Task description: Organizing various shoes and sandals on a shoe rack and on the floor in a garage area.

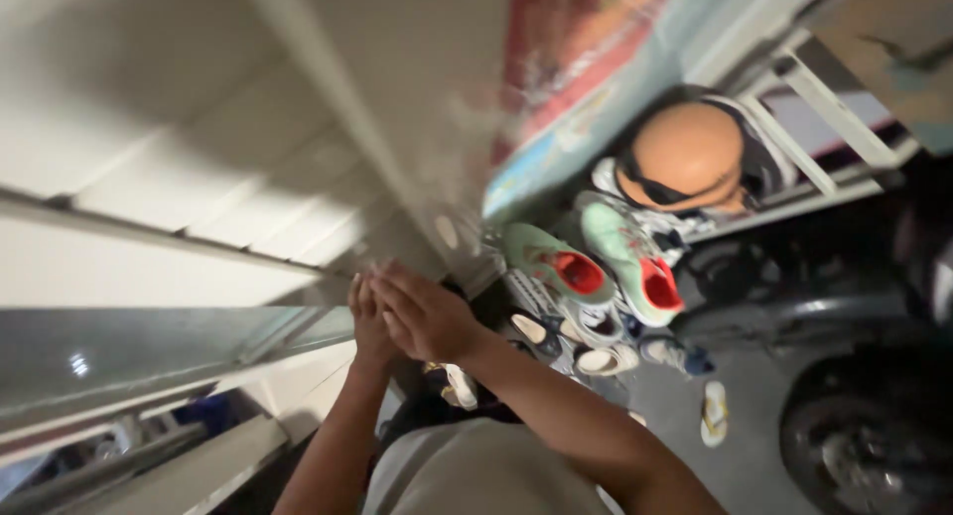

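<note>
A dim entryway with piled shoes (586, 277) lay behind; the left hand (369, 321) and right hand (425, 315), both open, pressed a pale door edge (397, 183), gripping nothing.

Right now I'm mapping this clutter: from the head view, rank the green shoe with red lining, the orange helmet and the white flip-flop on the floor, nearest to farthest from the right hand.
1. Green shoe with red lining, just right of the right hand.
2. Too close to call: white flip-flop, lower right on the floor, and orange helmet, upper right.
</note>
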